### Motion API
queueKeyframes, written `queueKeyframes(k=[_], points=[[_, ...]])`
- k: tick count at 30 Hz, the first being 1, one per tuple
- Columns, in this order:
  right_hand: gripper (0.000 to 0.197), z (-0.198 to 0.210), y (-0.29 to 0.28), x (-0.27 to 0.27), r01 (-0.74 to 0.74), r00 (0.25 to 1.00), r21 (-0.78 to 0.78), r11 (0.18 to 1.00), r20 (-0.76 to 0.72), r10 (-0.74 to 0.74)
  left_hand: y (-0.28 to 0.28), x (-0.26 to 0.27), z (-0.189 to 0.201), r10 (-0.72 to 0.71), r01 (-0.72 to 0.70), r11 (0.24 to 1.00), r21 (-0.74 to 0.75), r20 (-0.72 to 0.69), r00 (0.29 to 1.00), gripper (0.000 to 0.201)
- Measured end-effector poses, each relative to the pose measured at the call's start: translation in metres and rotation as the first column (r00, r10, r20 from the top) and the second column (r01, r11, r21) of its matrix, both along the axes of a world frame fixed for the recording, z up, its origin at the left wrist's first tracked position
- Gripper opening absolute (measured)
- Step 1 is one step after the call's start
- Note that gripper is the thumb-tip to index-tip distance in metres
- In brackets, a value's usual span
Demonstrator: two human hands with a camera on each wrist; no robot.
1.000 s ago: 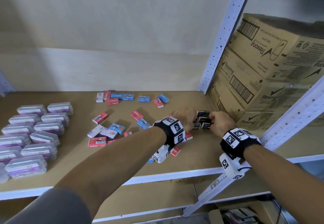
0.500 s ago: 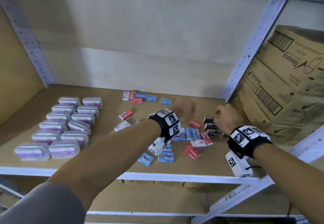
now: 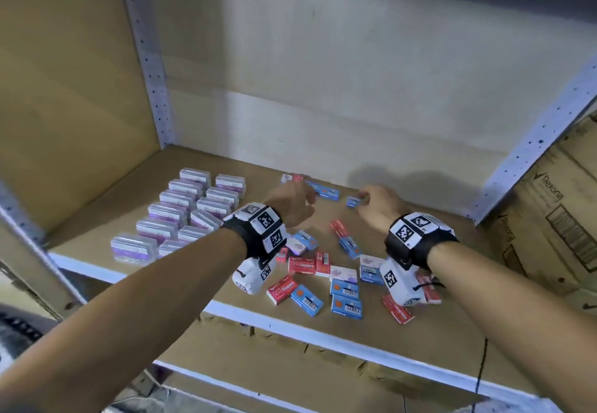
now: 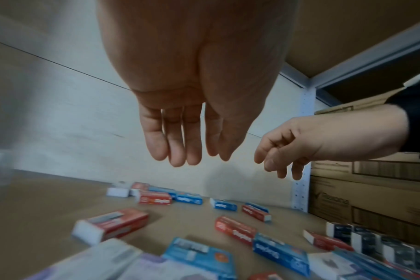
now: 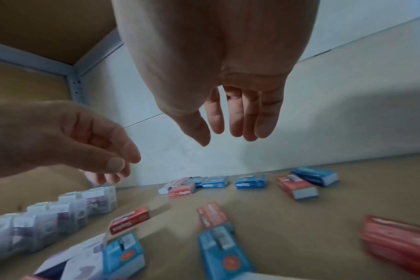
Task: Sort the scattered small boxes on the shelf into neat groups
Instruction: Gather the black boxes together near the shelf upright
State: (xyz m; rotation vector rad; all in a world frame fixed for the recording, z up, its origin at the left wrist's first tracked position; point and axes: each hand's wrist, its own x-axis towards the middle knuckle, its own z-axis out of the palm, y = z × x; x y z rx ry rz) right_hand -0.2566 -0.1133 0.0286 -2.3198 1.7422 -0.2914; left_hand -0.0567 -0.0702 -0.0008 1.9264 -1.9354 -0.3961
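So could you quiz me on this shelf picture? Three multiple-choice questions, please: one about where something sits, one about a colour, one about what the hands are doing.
1. Where do the clear plastic cases stand on the shelf?
A. In two rows at its left end
B. Stacked at the back right
C. On the shelf below

2. What colour is the lone small box nearest the right hand?
A. Green
B. Blue
C. Yellow

3. What is the left hand doing?
A. Gripping a red box
B. Pressing flat on the board
C. Hovering open, holding nothing

Answers: 1 A, the head view shows them lined up in two rows on the left; 2 B, its face is blue; 3 C, the left wrist view shows straight fingers above the boxes with nothing in them.
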Motion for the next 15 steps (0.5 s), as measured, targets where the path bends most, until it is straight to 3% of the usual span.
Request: queueKeyframes(k=[3, 5, 8, 15], points=[[0.016, -0.004, -0.011, 0.033, -0.075, 0.997, 0.023, 0.997, -0.012, 0.075, 0.016, 0.024, -0.008, 0.100, -0.099, 0.995, 0.027, -0.013, 0.995, 0.031], [0.020, -0.006, -0.015, 0.053, -0.129, 0.991, 0.032, 0.991, -0.022, 0.129, 0.026, 0.033, -0.013, 0.133, -0.132, 0.990, 0.047, -0.019, 0.991, 0.042], [0.020, -0.008, -0.021, 0.079, -0.199, 0.980, 0.048, 0.979, -0.016, 0.200, 0.038, 0.039, -0.018, 0.154, -0.157, 0.984, 0.090, 0.032, 0.988, 0.030], [0.011, -0.020, -0.048, 0.119, -0.216, 0.975, 0.122, 0.969, -0.030, 0.221, 0.046, 0.041, -0.034, 0.167, -0.184, 0.967, 0.178, 0.103, 0.981, 0.025]])
